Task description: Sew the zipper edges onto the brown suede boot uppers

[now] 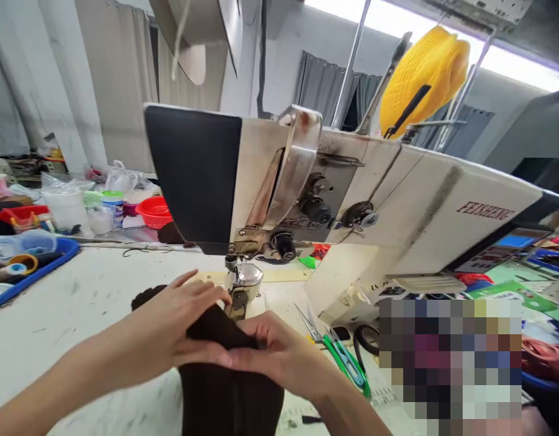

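Observation:
Both hands grip a dark brown piece of fabric (231,393) in front of the sewing machine (270,175). My left hand (188,321) has its thumb below the cloth and its fingers over the top, the fingertips close to the needle area. From the right, my right hand (274,351) pinches the cloth, its thumb tip meeting the left thumb. The fabric's upper edge lies by the presser foot (245,272); whether it is under the foot I cannot tell. Its lower part hangs toward me.
Green-handled scissors (334,351) and blue thread snips (352,366) lie right of my right hand. A blue tray (38,272) with spools is at the left. A red basin (154,212) stands behind the table, and a yellow thread cone (424,79) above the machine. A pixelated patch covers the lower right.

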Motion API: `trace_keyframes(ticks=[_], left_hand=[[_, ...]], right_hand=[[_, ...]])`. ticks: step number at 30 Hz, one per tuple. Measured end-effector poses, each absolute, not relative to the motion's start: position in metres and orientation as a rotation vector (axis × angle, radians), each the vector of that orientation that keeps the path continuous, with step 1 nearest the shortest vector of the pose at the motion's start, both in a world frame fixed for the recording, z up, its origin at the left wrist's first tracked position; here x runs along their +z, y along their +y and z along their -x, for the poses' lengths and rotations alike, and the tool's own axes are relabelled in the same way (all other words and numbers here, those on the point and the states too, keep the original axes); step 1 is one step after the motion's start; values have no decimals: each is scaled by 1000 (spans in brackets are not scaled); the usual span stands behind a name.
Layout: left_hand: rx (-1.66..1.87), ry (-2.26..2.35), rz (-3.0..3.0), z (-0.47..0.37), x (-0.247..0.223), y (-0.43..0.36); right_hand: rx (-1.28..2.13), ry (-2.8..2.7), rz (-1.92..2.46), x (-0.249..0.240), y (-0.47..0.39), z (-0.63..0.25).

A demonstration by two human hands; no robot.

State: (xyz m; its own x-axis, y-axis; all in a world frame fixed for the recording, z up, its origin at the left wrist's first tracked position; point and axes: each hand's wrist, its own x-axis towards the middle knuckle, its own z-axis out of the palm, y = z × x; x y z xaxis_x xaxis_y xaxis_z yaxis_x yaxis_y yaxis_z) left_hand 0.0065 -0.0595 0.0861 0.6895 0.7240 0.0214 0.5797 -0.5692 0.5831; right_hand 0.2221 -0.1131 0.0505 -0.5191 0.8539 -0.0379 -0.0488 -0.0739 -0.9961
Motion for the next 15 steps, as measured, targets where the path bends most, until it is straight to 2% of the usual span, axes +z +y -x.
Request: trace_keyframes(ticks=[3, 6, 9, 12, 15], left_hand=[[176, 906, -2148, -28, 86, -26], [95, 749, -1940, -35, 81, 4], [121, 801, -1704, -37, 69, 23], [95, 893, -1477, -35, 58, 34], [44, 921, -1407, -31, 53, 43]], right_hand=[[1719, -1327, 894, 43, -101, -233], [1551, -1224, 911, 38, -90, -236], [1437, -1101, 888, 37, -81, -238], [1375, -1167, 902, 42, -77, -242], [1161, -1318, 1073, 44, -73, -246]])
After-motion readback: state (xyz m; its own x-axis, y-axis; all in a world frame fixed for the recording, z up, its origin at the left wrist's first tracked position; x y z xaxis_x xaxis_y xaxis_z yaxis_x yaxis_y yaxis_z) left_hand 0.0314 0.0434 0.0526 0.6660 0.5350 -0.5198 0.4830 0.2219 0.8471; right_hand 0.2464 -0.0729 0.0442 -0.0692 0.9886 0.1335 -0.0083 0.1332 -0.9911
